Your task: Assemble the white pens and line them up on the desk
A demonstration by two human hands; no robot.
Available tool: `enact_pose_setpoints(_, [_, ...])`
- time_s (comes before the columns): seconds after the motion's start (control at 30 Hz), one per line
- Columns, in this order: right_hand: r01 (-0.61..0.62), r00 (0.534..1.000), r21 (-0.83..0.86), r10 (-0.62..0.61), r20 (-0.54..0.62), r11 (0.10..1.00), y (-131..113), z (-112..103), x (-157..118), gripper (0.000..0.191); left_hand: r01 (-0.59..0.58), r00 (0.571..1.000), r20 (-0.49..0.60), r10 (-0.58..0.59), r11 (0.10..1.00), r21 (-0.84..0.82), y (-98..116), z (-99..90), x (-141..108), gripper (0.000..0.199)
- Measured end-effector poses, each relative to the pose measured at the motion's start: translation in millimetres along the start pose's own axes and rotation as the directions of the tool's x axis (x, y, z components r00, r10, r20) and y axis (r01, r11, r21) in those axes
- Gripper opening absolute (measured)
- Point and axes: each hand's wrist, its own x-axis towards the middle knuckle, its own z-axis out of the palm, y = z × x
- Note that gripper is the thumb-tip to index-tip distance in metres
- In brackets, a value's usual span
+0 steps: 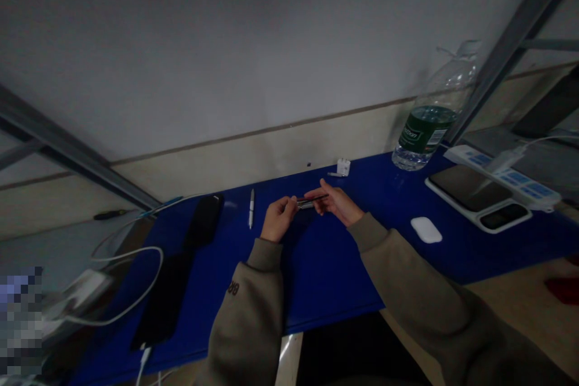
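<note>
My left hand [279,217] is closed, its thumb and fingers pinching one end of a slim dark item with a silvery edge [307,204]. I cannot make out what kind of thing it is. The item is above the blue tabletop [316,277] and points to the right. Its other end lies against the fingers of my right hand [339,204], whose thumb stands up and apart from the stretched fingers. A white pen [251,210] lies left of my left hand. Beyond my right hand stands a white charger plug [343,167] beside a small pale piece [335,175].
A water bottle [429,114] stands back right by a power strip [520,178] and a white device with dark panels [479,198]. A white earbud case [426,230] lies nearer. On the left are two dark phones [204,220] [163,301] and a white cable [160,265].
</note>
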Motion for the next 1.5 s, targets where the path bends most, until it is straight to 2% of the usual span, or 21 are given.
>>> enact_pose_setpoints(0.07, [0.068,0.998,-0.044,-0.068,-0.007,0.997,3.1,0.5,0.8,0.042,-0.071,0.997,-0.021,0.078,0.969,0.237,-0.4,-0.8,-1.4,0.047])
enact_pose_setpoints(0.13, [0.125,0.992,-0.099,-0.125,0.007,0.987,6.5,0.0,2.2,0.033,-0.097,0.994,0.0,0.108,0.889,0.448,-1.1,-0.4,-2.9,0.046])
enact_pose_setpoints(0.27, [0.136,0.99,-0.194,-0.125,0.067,0.972,10.2,-0.4,4.9,0.029,-0.117,0.993,0.076,0.089,0.754,0.646,-1.7,4.7,-5.2,0.048])
enact_pose_setpoints(0.37, [0.119,0.99,-0.256,-0.094,0.106,0.959,9.1,2.3,4.8,0.033,-0.166,0.986,0.137,0.098,0.708,0.686,0.8,10.6,-7.1,0.049])
enact_pose_setpoints(0.47, [0.079,0.993,-0.266,-0.053,0.105,0.961,8.0,7.2,2.9,0.046,-0.178,0.983,0.161,0.09,0.695,0.697,5.7,14.9,-9.7,0.049])
enact_pose_setpoints(0.7, [0.069,0.974,-0.352,0.014,0.228,0.934,18.0,20.2,-2.1,0.059,-0.101,0.994,0.099,0.04,0.667,0.738,12.1,11.9,-13.8,0.052])
enact_pose_setpoints(0.87, [0.026,0.963,-0.247,0.042,0.267,0.969,13.2,24.1,-6.6,0.063,-0.086,0.996,0.076,0.045,0.659,0.748,11.2,11.4,-13.1,0.057])
enact_pose_setpoints(0.93, [0.037,0.971,-0.228,0.019,0.238,0.973,8.1,20.8,-7.2,0.068,-0.063,0.998,0.043,0.046,0.67,0.74,11.2,11.9,-12.7,0.059])
enact_pose_setpoints(1.0, [0.103,0.991,-0.294,-0.071,0.117,0.95,4.0,12.6,-5.5,0.069,-0.03,0.999,-0.004,0.048,0.676,0.736,11.1,12.0,-12.3,0.06])
enact_pose_setpoints(1.03, [0.151,0.988,-0.372,-0.154,0.024,0.916,2.8,6.6,-3.7,0.068,-0.014,0.998,-0.027,0.05,0.675,0.738,11.0,11.9,-12.1,0.061])
enact_pose_setpoints(1.07, [0.193,0.958,-0.488,-0.271,-0.093,0.851,2.4,-0.6,-1.3,0.065,-0.001,0.998,-0.045,0.051,0.671,0.741,10.8,11.9,-12.0,0.062])
enact_pose_setpoints(1.1, [0.21,0.905,-0.618,-0.389,-0.17,0.757,2.8,-8.5,1.4,0.058,0.007,0.997,-0.057,0.052,0.667,0.745,10.6,11.8,-11.9,0.063])
enact_pose_setpoints(1.17, [0.183,0.819,-0.837,-0.551,-0.16,0.516,6.0,-25.4,7.3,0.046,0.013,0.997,-0.063,0.051,0.66,0.751,10.3,12.3,-11.8,0.063])
enact_pose_setpoints(1.23, [0.141,0.803,-0.934,-0.59,-0.086,0.328,12.1,-40.7,12.6,0.039,0.011,0.997,-0.057,0.048,0.658,0.753,10.2,13.3,-12.1,0.063])
enact_pose_setpoints(1.3, [0.083,0.823,-0.971,-0.564,-0.06,0.224,19.6,-52.1,16.6,0.034,0.011,0.998,-0.053,0.044,0.661,0.751,10.3,14.5,-12.7,0.063])
enact_pose_setpoints(1.4, [-0.025,0.834,-0.989,-0.543,-0.101,0.146,27.7,-60.7,19.6,0.031,0.019,0.997,-0.061,0.039,0.667,0.744,10.6,15.3,-13.6,0.062])
enact_pose_setpoints(1.5, [-0.043,0.819,-0.994,-0.566,-0.093,0.1,27.4,-61.8,18.7,0.031,0.025,0.996,-0.075,0.045,0.672,0.74,10.8,14.9,-13.8,0.062])
